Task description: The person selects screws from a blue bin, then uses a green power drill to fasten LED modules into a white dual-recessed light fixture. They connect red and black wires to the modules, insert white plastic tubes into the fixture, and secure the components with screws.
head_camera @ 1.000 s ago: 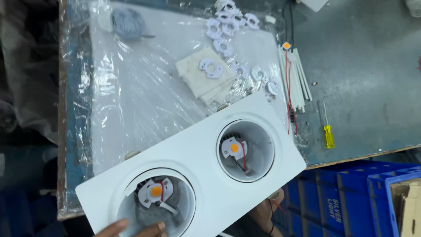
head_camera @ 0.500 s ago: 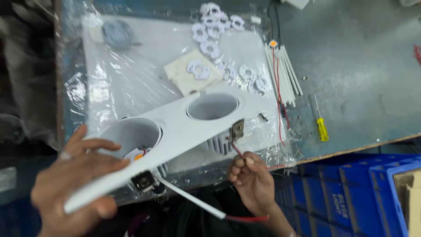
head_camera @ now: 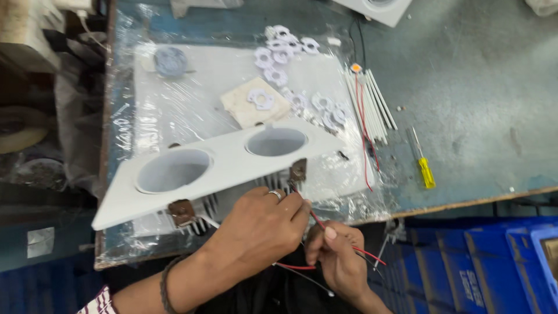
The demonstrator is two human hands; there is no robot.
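the counter (head_camera: 476, 87) carried a plastic-wrapped white sheet (head_camera: 192, 104). a white twin-hole lamp housing (head_camera: 215, 166) stood tilted at its near edge. the left hand (head_camera: 261, 224) gripped the housing's underside, fingers curled. the right hand (head_camera: 337, 253) pinched a red wire (head_camera: 317, 220). a yellow-handled screwdriver (head_camera: 423, 163) lay well apart.

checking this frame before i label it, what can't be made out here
Head view:
- Left hand covers the underside of the white two-hole lamp housing, hiding its grip.
- Right hand pinches the thin red wire; its far end is hidden.
- Small white ring-shaped gaskets: too small for detail.
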